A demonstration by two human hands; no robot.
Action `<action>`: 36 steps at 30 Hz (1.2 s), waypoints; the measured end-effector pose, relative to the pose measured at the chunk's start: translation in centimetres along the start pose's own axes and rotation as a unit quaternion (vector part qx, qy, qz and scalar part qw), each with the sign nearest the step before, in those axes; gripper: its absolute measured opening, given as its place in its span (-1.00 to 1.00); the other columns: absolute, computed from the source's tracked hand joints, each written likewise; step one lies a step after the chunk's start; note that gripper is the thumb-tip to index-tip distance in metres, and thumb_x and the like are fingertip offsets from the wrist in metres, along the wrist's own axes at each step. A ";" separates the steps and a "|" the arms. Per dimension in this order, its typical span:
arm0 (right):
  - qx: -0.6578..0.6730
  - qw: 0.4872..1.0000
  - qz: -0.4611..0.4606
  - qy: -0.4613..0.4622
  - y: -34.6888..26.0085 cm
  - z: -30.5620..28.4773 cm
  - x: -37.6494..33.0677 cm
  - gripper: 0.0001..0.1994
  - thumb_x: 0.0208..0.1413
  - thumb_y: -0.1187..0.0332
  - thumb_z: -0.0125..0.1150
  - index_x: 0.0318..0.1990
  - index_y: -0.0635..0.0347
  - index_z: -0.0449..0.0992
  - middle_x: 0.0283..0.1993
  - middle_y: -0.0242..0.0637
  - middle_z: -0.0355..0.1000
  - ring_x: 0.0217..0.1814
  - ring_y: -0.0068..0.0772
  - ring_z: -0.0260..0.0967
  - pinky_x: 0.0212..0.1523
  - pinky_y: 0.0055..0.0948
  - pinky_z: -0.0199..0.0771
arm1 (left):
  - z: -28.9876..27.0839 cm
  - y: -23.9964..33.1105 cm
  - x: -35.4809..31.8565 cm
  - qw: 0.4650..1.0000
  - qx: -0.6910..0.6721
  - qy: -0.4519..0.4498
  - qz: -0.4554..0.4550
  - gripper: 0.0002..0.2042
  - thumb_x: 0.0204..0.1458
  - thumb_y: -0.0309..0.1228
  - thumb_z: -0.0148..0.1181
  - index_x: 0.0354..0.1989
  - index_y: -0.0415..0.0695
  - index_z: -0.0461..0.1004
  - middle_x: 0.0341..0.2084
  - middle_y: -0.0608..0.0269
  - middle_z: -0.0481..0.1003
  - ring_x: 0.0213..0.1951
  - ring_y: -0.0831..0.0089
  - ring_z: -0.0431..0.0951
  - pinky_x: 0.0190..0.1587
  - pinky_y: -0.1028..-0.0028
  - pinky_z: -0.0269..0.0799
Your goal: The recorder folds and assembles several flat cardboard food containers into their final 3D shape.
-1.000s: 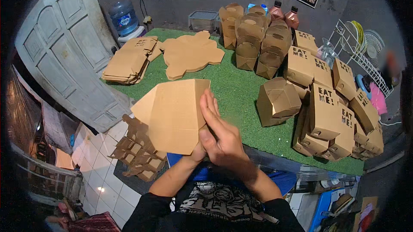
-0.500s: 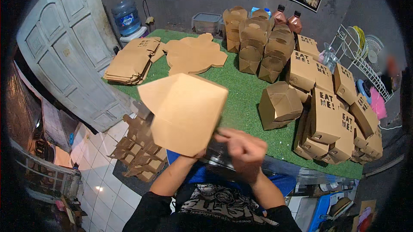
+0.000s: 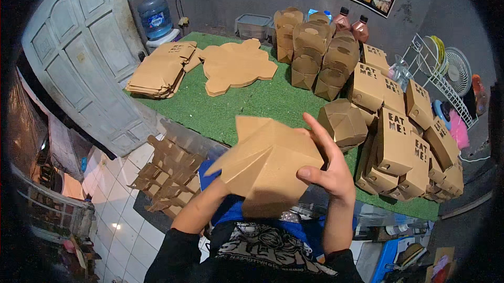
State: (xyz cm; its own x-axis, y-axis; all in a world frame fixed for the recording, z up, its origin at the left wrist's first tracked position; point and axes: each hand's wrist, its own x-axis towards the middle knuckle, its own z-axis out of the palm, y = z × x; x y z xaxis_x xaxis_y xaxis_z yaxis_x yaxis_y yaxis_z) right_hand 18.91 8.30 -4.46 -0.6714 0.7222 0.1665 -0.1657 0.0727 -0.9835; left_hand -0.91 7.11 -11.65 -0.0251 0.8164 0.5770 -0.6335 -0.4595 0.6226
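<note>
Above the near edge of the green-turfed table (image 3: pixel 231 117), the right hand (image 3: pixel 328 170) grips a brown cardboard box blank (image 3: pixel 265 165), thumb pressed on its near face and fingers wrapped behind its right edge. The left hand is hidden behind the blank, so I cannot tell whether it is open or closed; only its forearm (image 3: pixel 202 209) shows, rising to the blank's underside. The blank is held in the air, partly folded, its panels meeting along raised creases.

To shape it cleanly, it seems best to keep the thumb right on a score line and press each panel fully over before moving on, supporting the sheet from behind so it does not buckle.

Just right of the hands sits a folded box with its top closed (image 3: pixel 344 123). Further right a heap of finished boxes (image 3: pixel 404 146) leans together. At the table's far side stand taller handled boxes (image 3: pixel 315 52), with a stack of flat die-cut blanks (image 3: pixel 236 65) and a pile of folded-flat ones (image 3: pixel 160 70) to the left. Cardboard offcuts (image 3: pixel 165 178) lie below the table edge.
</note>
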 end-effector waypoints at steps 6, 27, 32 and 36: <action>-0.100 0.982 -0.153 0.037 1.1 -0.4 -0.7 0.15 -0.37 0.22 0.57 0.39 0.33 -0.09 0.22 -0.08 0.19 0.29 -0.23 0.15 0.29 -0.31 0.07 | 0.1 4.5 -6.0 0.995 -0.081 0.063 0.008 -0.22 -0.17 -0.39 0.06 0.32 -0.35 -0.01 0.27 -0.10 0.14 0.29 0.08 0.18 0.29 0.16 0.13; -0.329 0.904 -0.274 0.008 -2.0 3.2 1.8 -0.60 -0.03 0.46 0.29 0.05 0.13 0.52 0.07 0.00 0.43 0.01 -0.06 0.47 -0.01 -0.34 0.46 | 5.4 9.4 -3.8 0.929 0.319 0.095 -0.163 -0.48 0.04 -0.54 0.19 0.20 -0.26 0.20 0.05 0.13 0.40 0.07 0.36 0.42 0.10 0.35 0.34; -0.334 0.898 -0.285 0.028 -1.3 3.2 1.4 -0.62 -0.10 0.38 0.39 -0.05 0.20 0.57 0.01 -0.03 0.47 -0.01 -0.09 0.48 -0.04 -0.32 0.48 | 6.4 9.5 -3.6 0.939 0.289 0.113 -0.150 -0.57 0.05 -0.54 0.22 0.11 -0.27 0.29 -0.07 0.21 0.46 -0.02 0.47 0.45 0.01 0.44 0.37; -0.343 0.886 -0.305 0.068 -1.5 3.3 1.3 -0.64 -0.16 0.41 0.43 -0.12 0.25 0.58 -0.04 -0.07 0.50 -0.04 -0.12 0.50 -0.08 -0.31 0.50 | 7.0 9.7 -3.4 0.946 0.271 0.115 -0.134 -0.51 0.00 -0.55 0.26 0.13 -0.28 0.27 -0.06 0.20 0.46 -0.02 0.47 0.44 0.04 0.43 0.35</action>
State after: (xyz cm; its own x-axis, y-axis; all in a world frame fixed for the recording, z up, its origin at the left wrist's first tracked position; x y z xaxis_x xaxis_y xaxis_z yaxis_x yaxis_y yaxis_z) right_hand 15.92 6.83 -2.54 -0.5080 0.4777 0.7168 0.0424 0.8450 -0.5331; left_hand -1.58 -2.60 -3.88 -0.1261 0.9550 0.2684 -0.1528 -0.2860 0.9460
